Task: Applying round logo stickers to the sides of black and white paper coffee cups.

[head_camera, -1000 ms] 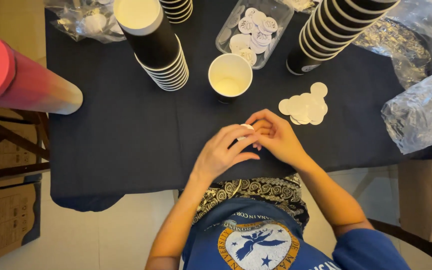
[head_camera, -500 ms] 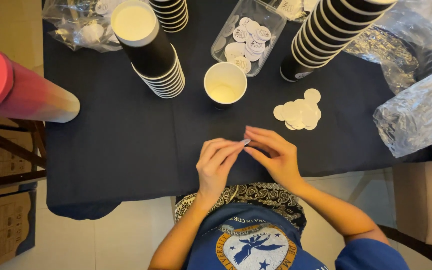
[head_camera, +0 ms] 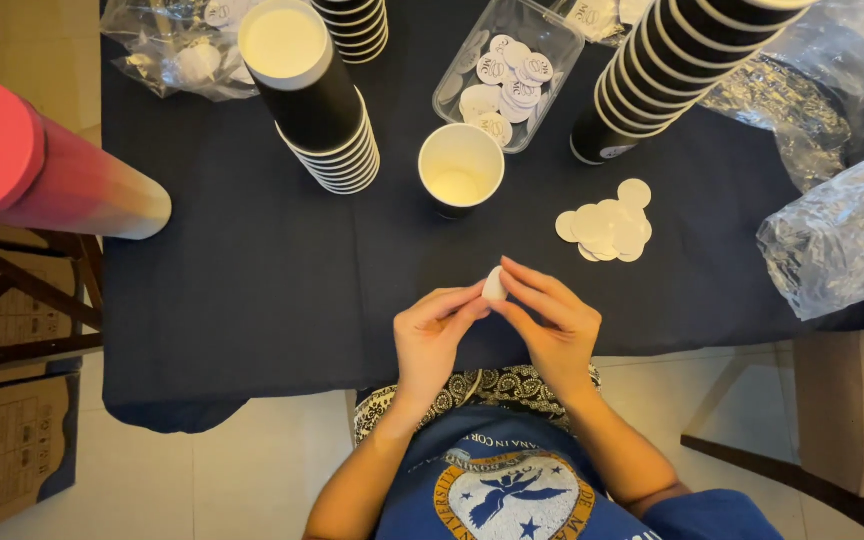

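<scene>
Both hands, left hand (head_camera: 432, 335) & right hand (head_camera: 552, 325), pinch a small white round sticker (head_camera: 494, 284) btwn fingertips just above the worktop's (head_camera: 252, 280) near edge; prob. paper-light, thin, floppy, tacky, so best held by its rim w/ a light pinch.

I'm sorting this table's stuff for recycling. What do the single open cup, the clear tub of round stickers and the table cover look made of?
The single open cup looks like paper: matte black wall, plain pale inside, thin rolled rim. The clear tub seems rigid plastic, since the round stickers show through its glossy walls. The table cover appears to be dark matte cloth, hanging limp over the near edge.
</scene>
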